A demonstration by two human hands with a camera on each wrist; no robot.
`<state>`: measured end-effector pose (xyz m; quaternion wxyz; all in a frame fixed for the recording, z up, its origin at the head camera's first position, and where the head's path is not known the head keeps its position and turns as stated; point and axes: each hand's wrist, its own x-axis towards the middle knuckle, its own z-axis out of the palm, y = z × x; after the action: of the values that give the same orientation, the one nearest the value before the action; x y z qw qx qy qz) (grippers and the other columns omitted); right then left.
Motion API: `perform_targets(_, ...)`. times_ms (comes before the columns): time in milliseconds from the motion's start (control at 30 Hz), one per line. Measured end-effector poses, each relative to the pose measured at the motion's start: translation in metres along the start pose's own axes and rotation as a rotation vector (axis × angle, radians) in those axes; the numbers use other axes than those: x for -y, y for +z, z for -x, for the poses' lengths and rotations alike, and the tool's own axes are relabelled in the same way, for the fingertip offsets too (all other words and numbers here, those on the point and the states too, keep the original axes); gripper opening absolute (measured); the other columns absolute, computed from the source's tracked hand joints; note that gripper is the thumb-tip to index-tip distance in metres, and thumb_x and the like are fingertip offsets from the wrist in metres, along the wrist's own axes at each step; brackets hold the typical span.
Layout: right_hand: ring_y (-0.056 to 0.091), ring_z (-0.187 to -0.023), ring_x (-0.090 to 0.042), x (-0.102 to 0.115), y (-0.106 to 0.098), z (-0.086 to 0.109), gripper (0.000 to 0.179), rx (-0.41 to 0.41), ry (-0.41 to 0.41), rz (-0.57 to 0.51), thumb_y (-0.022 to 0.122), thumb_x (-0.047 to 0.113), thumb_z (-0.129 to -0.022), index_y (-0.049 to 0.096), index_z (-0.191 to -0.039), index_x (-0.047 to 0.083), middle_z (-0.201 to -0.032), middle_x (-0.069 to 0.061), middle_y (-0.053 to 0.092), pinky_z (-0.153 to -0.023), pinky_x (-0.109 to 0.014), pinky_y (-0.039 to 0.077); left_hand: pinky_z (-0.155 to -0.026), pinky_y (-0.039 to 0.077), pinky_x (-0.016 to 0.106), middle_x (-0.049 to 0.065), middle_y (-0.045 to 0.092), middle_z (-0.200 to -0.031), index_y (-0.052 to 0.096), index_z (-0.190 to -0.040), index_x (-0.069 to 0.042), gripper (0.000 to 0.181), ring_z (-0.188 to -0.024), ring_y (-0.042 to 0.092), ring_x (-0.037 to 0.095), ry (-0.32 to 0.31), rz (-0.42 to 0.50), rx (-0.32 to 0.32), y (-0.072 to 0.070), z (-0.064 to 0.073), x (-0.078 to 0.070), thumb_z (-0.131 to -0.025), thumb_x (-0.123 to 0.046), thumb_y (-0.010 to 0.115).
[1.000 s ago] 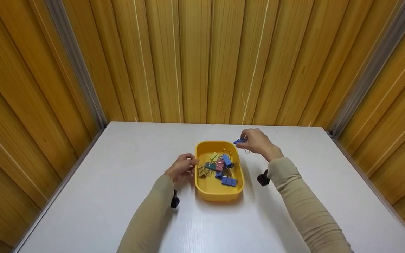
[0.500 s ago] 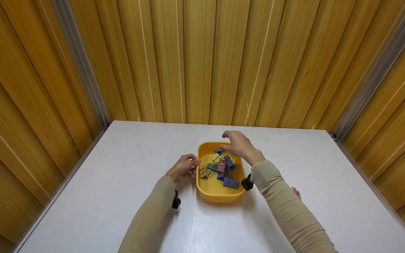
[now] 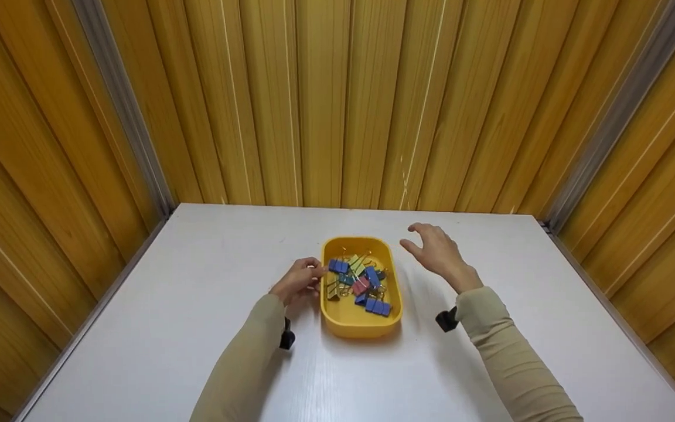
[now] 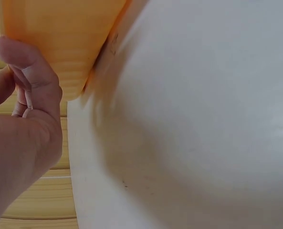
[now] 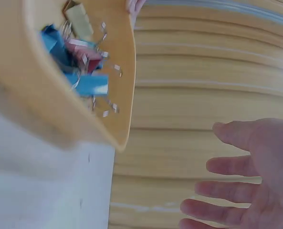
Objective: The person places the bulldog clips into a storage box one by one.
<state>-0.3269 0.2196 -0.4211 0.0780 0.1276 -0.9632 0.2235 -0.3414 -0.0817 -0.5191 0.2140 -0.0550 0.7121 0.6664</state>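
Observation:
A yellow plastic bin (image 3: 361, 329) stands on the table, holding several binder clips. Among them are a blue clip (image 3: 338, 266) near the far left wall, another blue clip (image 3: 378, 307) toward the near right, a pink clip (image 3: 360, 285) in the middle and a pale green clip (image 3: 357, 265) behind it. My left hand (image 3: 297, 280) pinches the bin's left rim between thumb and fingers, as the left wrist view shows from below. Just right of the bin, my right hand (image 3: 440, 252) hovers with thumb and fingers spread, holding nothing; its fingers (image 5: 227, 192) are apart in the right wrist view.
The white table (image 3: 197, 328) reaches back to a wood-patterned wall (image 3: 320, 105). Similar panels rise at both sides, with grey metal posts (image 3: 123, 105) at the corners. A black wrist camera (image 3: 447, 320) hangs beneath the right sleeve.
My right hand brought a blue binder clip over the bin, let it go and drew back right. The clip lies inside now. A pinkish thing beside the right sleeve showed briefly. Left hand stayed.

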Motion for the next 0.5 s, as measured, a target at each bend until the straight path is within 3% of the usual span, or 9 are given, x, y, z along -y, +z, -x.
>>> perform_targets(233, 0.053, -0.122, -0.044, -0.039, -0.019, 0.020, 0.052, -0.037, 0.059, 0.039, 0.058, 0.038, -0.095, 0.054, -0.129, -0.001, -0.130, -0.025, 0.057, -0.095, -0.060, 0.046, -0.052, 0.048, 0.022, 0.008, 0.060, -0.089, 0.051, -0.098, -0.009, 0.010, -0.064, 0.054, 0.014, 0.010, 0.017, -0.003, 0.000, 0.000, 0.000, -0.094, -0.017, 0.058)
perform_targets(500, 0.055, -0.113, -0.048, -0.067, -0.033, 0.051, 0.061, -0.032, 0.133, 0.101, 0.060, 0.044, -0.092, 0.055, -0.126, -0.006, -0.126, -0.032, 0.056, -0.086, -0.059, 0.049, -0.053, 0.047, 0.023, 0.008, 0.058, -0.087, 0.051, -0.096, -0.009, 0.010, -0.063, 0.054, 0.013, 0.036, 0.019, 0.007, -0.001, 0.005, -0.001, -0.095, -0.015, 0.057)
